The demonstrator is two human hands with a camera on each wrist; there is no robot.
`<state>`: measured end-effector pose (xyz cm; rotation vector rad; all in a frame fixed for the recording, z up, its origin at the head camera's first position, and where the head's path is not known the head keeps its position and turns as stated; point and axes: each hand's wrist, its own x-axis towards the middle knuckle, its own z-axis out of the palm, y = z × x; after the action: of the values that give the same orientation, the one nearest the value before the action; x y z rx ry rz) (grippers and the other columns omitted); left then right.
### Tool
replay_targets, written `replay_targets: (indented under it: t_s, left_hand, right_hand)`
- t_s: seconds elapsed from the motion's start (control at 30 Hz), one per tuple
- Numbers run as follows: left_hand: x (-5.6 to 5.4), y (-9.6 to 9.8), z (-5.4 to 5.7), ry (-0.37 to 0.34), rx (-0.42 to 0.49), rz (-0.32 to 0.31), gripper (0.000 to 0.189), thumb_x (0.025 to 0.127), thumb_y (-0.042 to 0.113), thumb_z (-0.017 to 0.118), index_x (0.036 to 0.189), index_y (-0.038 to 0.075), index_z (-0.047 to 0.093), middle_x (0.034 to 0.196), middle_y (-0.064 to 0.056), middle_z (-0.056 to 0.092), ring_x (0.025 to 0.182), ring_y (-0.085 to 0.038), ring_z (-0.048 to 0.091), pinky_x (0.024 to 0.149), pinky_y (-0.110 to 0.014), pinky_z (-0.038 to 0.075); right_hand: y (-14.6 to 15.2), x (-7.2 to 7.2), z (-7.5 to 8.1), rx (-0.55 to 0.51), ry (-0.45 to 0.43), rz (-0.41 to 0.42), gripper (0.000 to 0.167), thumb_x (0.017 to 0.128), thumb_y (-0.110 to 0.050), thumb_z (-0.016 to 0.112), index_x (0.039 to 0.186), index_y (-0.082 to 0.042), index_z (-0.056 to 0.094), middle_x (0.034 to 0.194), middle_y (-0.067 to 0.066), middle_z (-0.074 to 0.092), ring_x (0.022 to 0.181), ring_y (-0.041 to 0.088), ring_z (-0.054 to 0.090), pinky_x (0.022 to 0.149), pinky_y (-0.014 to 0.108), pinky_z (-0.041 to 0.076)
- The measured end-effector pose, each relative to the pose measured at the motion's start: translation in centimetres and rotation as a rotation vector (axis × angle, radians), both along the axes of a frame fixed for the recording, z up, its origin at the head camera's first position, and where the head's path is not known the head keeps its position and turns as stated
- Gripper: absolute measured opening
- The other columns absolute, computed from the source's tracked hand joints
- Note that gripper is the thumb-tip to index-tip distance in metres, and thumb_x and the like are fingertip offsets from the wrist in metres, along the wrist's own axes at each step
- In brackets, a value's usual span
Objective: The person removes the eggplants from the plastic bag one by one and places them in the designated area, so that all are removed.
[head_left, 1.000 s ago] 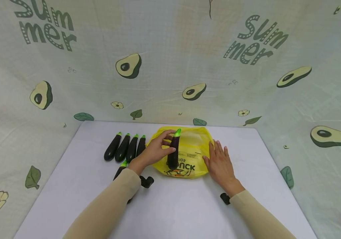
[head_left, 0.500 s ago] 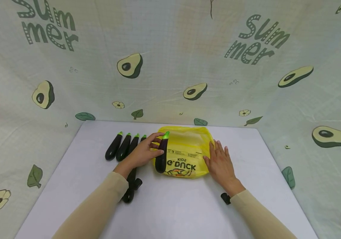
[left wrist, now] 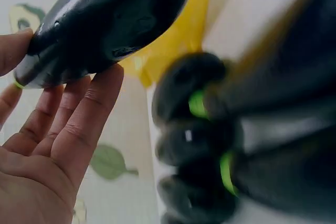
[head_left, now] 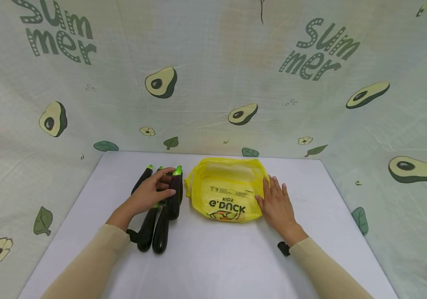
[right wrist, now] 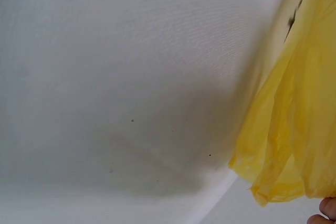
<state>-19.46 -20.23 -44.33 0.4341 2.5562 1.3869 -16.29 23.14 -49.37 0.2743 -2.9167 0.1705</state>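
Note:
My left hand (head_left: pixel 148 197) pinches a dark, glossy eggplant (head_left: pixel 175 195) with a bright green stem end, thumb on one side and fingers on the other. In the left wrist view, this eggplant (left wrist: pixel 110 24) lies across the fingertips, apart from a row of eggplants (left wrist: pixel 184 142) behind. Two eggplants (head_left: pixel 160 236) lie nearer me, beside the left wrist. Others in the back row (head_left: pixel 142 181) are partly hidden by the hand. My right hand (head_left: pixel 278 209) rests with straight fingers against the right edge of a yellow plastic bag (head_left: pixel 198 203). Its fingertips (right wrist: pixel 328 208) touch the bag in the right wrist view.
A white table (head_left: pixel 217 265) lies under everything. Behind and beside it hangs a pale cloth (head_left: pixel 206 50) printed with avocados, leaves and lettering. A dark wrist camera mount (head_left: pixel 283 248) sits at the right wrist.
My left hand has carried the eggplant leftward from above the yellow bag to the other eggplants. The bag's left side is uncovered. The right hand has stayed at the bag's edge.

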Motion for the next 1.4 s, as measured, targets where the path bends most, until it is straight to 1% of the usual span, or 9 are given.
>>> replay_targets:
  t_s: [0.2,0.37,0.5,0.67,0.83,0.9,1.07,1.2,1.4]
  left_hand:
    - [1.1,-3.6,0.2,0.005,-0.055,0.036,0.071,0.100,0.032,0.075,0.162,0.028,0.039,0.149,-0.019,0.055,0.127,-0.039,0.062,0.091,-0.049,0.059]
    - [2.0,-6.1,0.2,-0.013,-0.085,0.038,0.072,0.100,0.032,0.075,0.162,0.022,0.039,0.147,-0.022,0.056,0.123,-0.039,0.062,0.085,-0.041,0.059]
    - [2.7,-7.6,0.0,-0.060,-0.106,0.035,0.072,0.100,0.031,0.074,0.162,0.017,0.039,0.145,-0.023,0.056,0.121,-0.036,0.064,0.083,-0.037,0.059]
    - [3.7,-9.2,-0.7,-0.142,-0.089,0.022,0.073,0.101,0.028,0.074,0.162,0.012,0.038,0.147,-0.030,0.052,0.118,-0.034,0.066,0.083,-0.040,0.064]
    - [4.2,-10.2,-1.3,-0.194,-0.088,0.027,0.072,0.100,0.026,0.075,0.160,0.011,0.038,0.146,-0.033,0.051,0.112,-0.031,0.069,0.081,-0.043,0.064]
    - [4.4,-10.4,-1.6,-0.220,-0.096,0.041,0.072,0.099,0.027,0.075,0.160,0.011,0.039,0.145,-0.032,0.052,0.111,-0.029,0.069,0.080,-0.043,0.064]
    - [4.7,-10.7,-2.4,-0.269,-0.108,0.045,0.072,0.099,0.026,0.076,0.159,0.010,0.040,0.142,-0.032,0.054,0.109,-0.029,0.070,0.078,-0.042,0.064]
    - [4.8,-10.7,-2.9,-0.294,-0.112,0.041,0.070,0.098,0.024,0.076,0.157,0.007,0.042,0.137,-0.030,0.057,0.106,-0.029,0.070,0.075,-0.043,0.064]
    - [4.8,-10.7,-3.5,-0.317,-0.121,0.066,0.069,0.098,0.022,0.077,0.156,0.005,0.043,0.130,-0.026,0.061,0.100,-0.026,0.069,0.072,-0.042,0.063]
  right_hand:
    - [0.1,0.0,0.0,0.000,-0.002,-0.007,0.074,0.109,-0.036,0.056,0.163,0.006,0.027,0.167,0.031,0.031,0.159,0.044,0.024,0.129,0.063,0.016]
    - [0.1,-0.1,0.0,0.000,-0.007,-0.012,0.075,0.109,-0.036,0.056,0.163,0.006,0.026,0.167,0.031,0.030,0.159,0.044,0.023,0.129,0.063,0.015]
    - [0.1,-0.2,-0.1,0.008,-0.007,-0.014,0.074,0.109,-0.037,0.056,0.163,0.006,0.027,0.167,0.031,0.032,0.159,0.044,0.024,0.129,0.063,0.016]
    - [0.0,-0.3,-0.1,0.007,-0.017,-0.012,0.074,0.109,-0.037,0.055,0.163,0.006,0.026,0.167,0.031,0.031,0.159,0.045,0.023,0.129,0.063,0.015]
    - [0.0,-0.4,-0.1,0.010,-0.020,-0.012,0.075,0.109,-0.037,0.056,0.163,0.007,0.026,0.167,0.031,0.030,0.159,0.045,0.024,0.129,0.063,0.016]
    - [0.0,-0.4,-0.2,0.009,-0.018,-0.009,0.075,0.109,-0.036,0.055,0.163,0.007,0.026,0.167,0.031,0.030,0.159,0.045,0.024,0.129,0.063,0.016]
    - [0.0,-0.5,-0.3,0.011,-0.008,-0.004,0.074,0.109,-0.036,0.055,0.162,0.007,0.027,0.167,0.031,0.031,0.158,0.045,0.025,0.129,0.063,0.016]
    - [0.0,-0.5,-0.4,0.013,0.007,-0.001,0.074,0.109,-0.036,0.056,0.162,0.007,0.028,0.165,0.032,0.033,0.158,0.046,0.026,0.128,0.064,0.017]
    - [0.1,-0.5,-0.4,0.019,0.009,-0.001,0.074,0.109,-0.036,0.057,0.162,0.008,0.028,0.166,0.032,0.033,0.158,0.046,0.027,0.128,0.063,0.017]
